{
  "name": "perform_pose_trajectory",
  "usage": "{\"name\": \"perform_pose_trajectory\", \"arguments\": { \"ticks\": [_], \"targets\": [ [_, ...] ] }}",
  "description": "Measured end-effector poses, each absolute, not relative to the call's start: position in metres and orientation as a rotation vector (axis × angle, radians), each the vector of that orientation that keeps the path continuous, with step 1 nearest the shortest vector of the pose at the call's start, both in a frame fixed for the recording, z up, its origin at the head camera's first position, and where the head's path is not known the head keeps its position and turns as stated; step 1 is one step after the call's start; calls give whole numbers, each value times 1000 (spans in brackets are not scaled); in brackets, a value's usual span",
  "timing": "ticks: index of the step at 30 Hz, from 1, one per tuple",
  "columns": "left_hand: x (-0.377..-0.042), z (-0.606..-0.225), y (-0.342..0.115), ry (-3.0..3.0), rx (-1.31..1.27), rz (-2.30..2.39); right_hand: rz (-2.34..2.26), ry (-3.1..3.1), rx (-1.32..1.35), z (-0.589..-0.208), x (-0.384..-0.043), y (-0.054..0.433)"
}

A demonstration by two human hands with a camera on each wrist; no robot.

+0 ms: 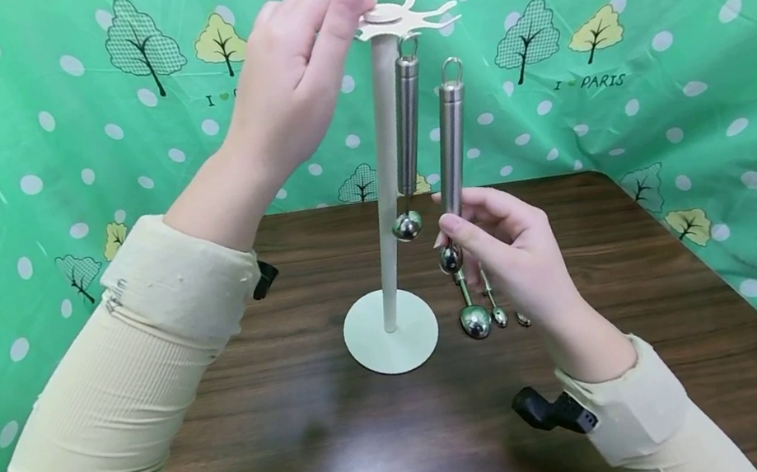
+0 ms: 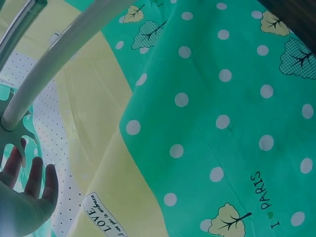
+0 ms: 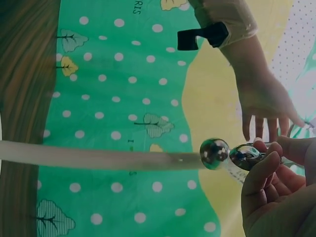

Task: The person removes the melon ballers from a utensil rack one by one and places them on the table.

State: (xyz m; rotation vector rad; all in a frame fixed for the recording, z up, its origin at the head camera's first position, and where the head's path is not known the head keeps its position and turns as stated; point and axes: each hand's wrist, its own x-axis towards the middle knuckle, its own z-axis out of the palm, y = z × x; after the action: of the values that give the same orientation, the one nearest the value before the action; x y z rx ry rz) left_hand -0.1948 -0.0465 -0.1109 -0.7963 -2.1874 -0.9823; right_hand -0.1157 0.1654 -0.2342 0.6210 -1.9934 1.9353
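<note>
My left hand (image 1: 291,75) holds the top of a white utensil stand (image 1: 385,185), thumb and a fingertip at its pronged hook plate (image 1: 413,20). From one prong hangs a steel measuring spoon (image 1: 408,127) by its wire loop, its round bowl down beside the pole. My right hand (image 1: 511,247) pinches a second steel measuring spoon (image 1: 452,144) low down near its neck. This one stands nearly upright, loop up and bowl below, to the right of the hanging one and below the prongs. In the right wrist view the two round bowls show close together by the fingertips.
Several more metal spoons lie on the dark wooden table behind my right hand, a larger bowl (image 1: 475,321) and a small one (image 1: 500,318) among them. The stand's round base (image 1: 394,350) rests on the table. A green dotted cloth (image 1: 556,131) hangs around the back and sides.
</note>
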Motion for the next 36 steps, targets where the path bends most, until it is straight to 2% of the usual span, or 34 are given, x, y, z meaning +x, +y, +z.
{"name": "perform_pose_trajectory", "arguments": {
  "ticks": [7,18,36],
  "targets": [
    [-195,-114,-45,-2117,-842,-895,1952,-1968,510,-237,-116,174],
    [-197,-116,-42,-1991,-897,-872,1942,-1950,493,-247,-120,192],
    [-197,-118,-43,-2014,-918,-985,1903,-2014,169,-281,-133,212]
  ]
}}
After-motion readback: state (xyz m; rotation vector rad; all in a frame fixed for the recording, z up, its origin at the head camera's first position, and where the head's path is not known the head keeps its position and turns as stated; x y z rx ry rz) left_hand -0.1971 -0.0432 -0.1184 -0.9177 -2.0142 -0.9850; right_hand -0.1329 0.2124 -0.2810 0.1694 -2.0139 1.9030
